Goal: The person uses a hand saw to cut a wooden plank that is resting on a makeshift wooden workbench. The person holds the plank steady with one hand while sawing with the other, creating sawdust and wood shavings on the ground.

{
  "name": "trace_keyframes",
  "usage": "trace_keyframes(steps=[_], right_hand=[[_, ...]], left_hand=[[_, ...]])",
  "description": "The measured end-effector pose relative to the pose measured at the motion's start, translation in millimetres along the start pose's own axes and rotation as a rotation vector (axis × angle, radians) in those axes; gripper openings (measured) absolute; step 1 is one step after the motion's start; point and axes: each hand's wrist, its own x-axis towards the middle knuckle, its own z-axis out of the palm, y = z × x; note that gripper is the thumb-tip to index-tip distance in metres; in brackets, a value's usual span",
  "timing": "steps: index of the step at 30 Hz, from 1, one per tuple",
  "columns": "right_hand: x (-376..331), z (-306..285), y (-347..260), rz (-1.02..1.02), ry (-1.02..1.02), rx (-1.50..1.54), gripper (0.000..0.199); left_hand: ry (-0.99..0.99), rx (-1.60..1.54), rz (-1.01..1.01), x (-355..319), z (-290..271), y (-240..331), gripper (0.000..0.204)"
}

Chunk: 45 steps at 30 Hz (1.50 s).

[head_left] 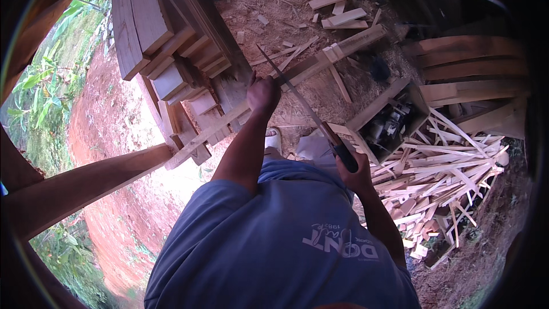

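The right hand is gripping a handsaw, which is running forward-left, crossing the wooden beam just right of the left hand; this nearer hand is clasping the beam (if the handsaw is touching it, one cannot tell).

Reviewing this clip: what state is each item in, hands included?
Handsaw: blade angled across the beam; contact unclear.
Right hand: closed around the saw's handle.
Left hand: on the beam; finger grip hidden.
Wooden beam: lying lengthwise, uncut as far as visible.
Planks: stacked, ends uneven.
Wooden box: open-topped, machine inside.
Slats: loosely heaped.
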Motion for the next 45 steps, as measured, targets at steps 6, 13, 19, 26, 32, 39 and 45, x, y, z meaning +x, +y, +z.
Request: trace_keyframes(steps=[6, 13, 19, 26, 32, 39, 45], right_hand=[[-98.6, -69.9, -15.6, 0.042, -0.066, -0.169, 0.019], [-181.5, -104.9, -41.5, 0.239, 0.054, -0.251, 0.022], [-156.5, -79.5, -50.7, 0.095, 0.129, -0.122, 0.022], [-85.4, -45.7, -58.2, 0.042, 0.085, -0.062, 0.021], [-78.6, -56.4, -56.3, 0.061, 0.040, -0.057, 0.019], [-64.5, -69.5, -136.1, 0.141, 0.008, -0.128, 0.020], [-34.1, -69.2, -174.8, 0.123, -0.036, -0.221, 0.020]], left_hand=[[0.060, 0.004, 0.036, -2.5, -0.6, -0.4, 0.016], [0.052, 0.005, -0.032, 10.3, 14.9, -9.3, 0.015], [0.022, 0.064, 0.115, 11.4, 10.7, -13.0, 0.014], [-0.023, -0.060, 0.127, 10.7, 8.3, -19.6, 0.013], [0.025, -0.053, 0.180, 8.7, 11.3, -27.7, 0.014], [-0.069, -0.036, 0.153, 9.4, -9.5, -15.2, 0.018], [-0.080, -0.060, 0.123, 7.7, -5.8, -12.9, 0.017]])
